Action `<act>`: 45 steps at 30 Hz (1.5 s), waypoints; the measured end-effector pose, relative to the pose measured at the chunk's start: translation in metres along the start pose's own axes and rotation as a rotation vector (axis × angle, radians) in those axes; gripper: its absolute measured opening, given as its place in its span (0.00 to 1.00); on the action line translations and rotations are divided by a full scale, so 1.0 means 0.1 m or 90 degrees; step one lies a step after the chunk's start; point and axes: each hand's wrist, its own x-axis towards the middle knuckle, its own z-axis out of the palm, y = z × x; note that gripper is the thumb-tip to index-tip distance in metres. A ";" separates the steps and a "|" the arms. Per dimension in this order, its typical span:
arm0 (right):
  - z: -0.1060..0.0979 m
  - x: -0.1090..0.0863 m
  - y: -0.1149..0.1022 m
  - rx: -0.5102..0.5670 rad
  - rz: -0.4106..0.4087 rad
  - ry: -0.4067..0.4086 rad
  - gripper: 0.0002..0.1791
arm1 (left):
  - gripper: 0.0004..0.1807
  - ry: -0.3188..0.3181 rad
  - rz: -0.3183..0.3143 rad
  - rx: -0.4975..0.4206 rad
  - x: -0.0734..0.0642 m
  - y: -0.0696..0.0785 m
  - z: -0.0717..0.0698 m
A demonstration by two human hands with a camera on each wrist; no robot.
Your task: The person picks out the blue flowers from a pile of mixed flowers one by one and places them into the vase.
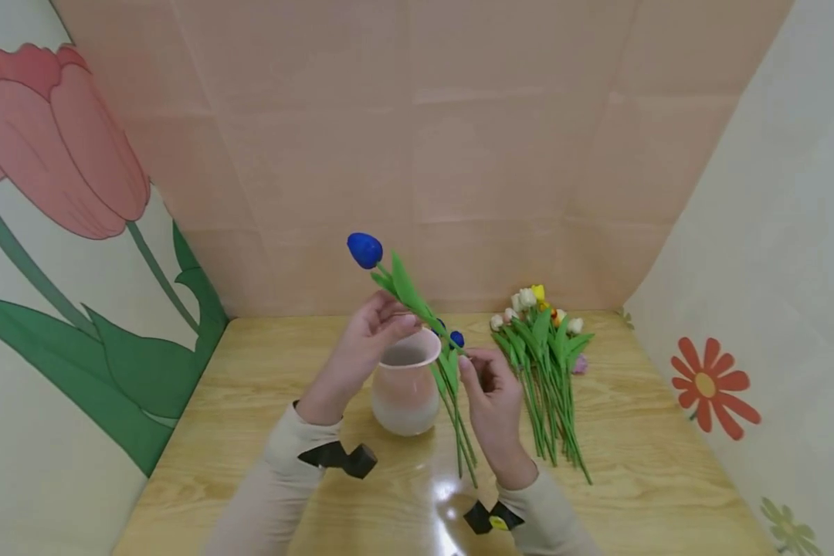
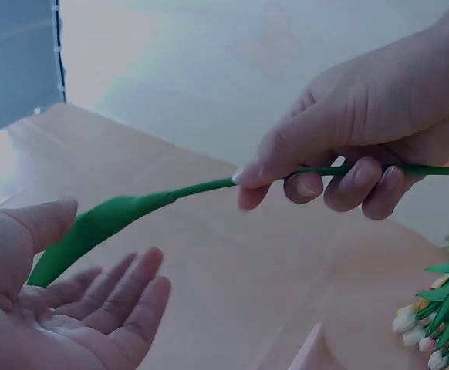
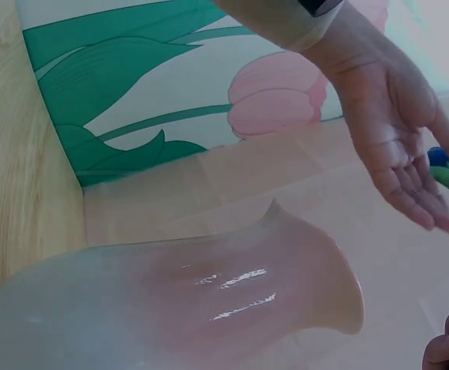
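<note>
An artificial blue tulip is held slantwise above a pink-and-white vase, its bloom up to the left. My right hand grips its green stem, thumb and fingers curled round it. My left hand is beside the leaves, above the vase's left rim. In the left wrist view its thumb is at a green leaf and its fingers are spread loosely. The vase stands upright on the table, its fluted mouth seen sideways in the right wrist view. More blue tulips lie just right of the vase.
To the right, a bunch of artificial tulips in white, yellow and other colours lies with stems toward me. The wooden table meets a pink backdrop behind. Flower-printed panels stand at both sides.
</note>
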 end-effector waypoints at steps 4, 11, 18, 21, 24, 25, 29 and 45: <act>0.00 -0.01 0.08 -0.006 -0.012 -0.029 0.04 | 0.18 0.056 0.023 -0.001 -0.01 0.00 0.05; -0.11 0.02 0.51 -0.078 -0.029 -0.056 0.08 | 0.09 0.202 0.094 0.008 -0.06 0.18 -0.02; -0.30 0.12 0.78 -0.252 0.012 -0.063 0.10 | 0.10 0.292 0.250 -0.017 -0.21 0.47 -0.16; -0.38 0.15 0.88 -0.370 0.070 -0.119 0.10 | 0.10 0.318 0.307 -0.019 -0.26 0.56 -0.20; -0.45 0.16 0.99 -0.464 0.151 -0.221 0.11 | 0.10 0.330 0.342 -0.008 -0.29 0.63 -0.22; -0.47 0.15 1.03 -0.492 0.172 -0.260 0.11 | 0.10 0.332 0.351 -0.006 -0.30 0.64 -0.22; -0.52 0.05 1.20 -0.565 0.247 -0.429 0.16 | 0.10 0.332 0.388 0.008 -0.33 0.67 -0.22; -0.56 -0.17 1.25 -0.541 0.328 -0.700 0.22 | 0.15 0.343 0.441 0.129 -0.22 0.48 -0.19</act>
